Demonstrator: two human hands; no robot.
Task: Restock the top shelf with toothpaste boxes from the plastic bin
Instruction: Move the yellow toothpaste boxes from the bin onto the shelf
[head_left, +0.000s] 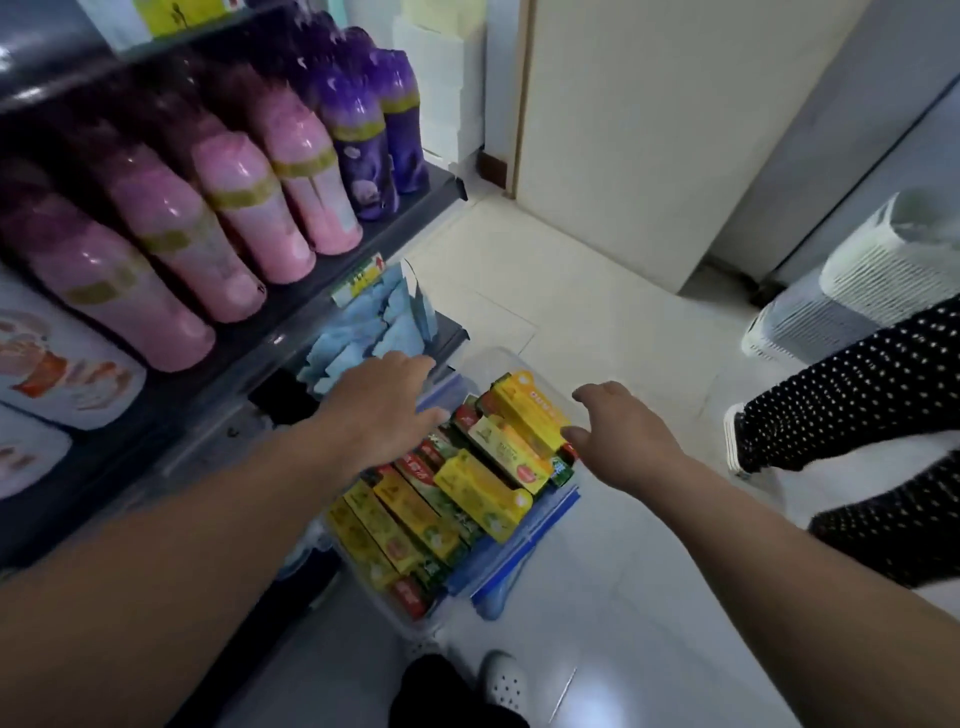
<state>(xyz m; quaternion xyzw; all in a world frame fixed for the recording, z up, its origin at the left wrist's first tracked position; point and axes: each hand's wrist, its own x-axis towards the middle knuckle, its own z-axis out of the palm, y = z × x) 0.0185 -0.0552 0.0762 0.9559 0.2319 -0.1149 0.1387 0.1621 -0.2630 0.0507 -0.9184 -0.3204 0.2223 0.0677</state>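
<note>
Reaching down with both arms, we hold our left hand (387, 402) and right hand (621, 434) over the clear plastic bin (511, 364) on the floor (623, 322), fingers spread and gripping nothing. Yellow, green and red toothpaste boxes (483, 488) fill it, beside the shelf (332, 270) of pink bottles (239, 208) and purple ones.

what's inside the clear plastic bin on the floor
The plastic bin is packed with toothpaste boxes, mostly yellow on top with red and green ones beneath. The left hand covers one corner; the bin's bottom is hidden.
</note>
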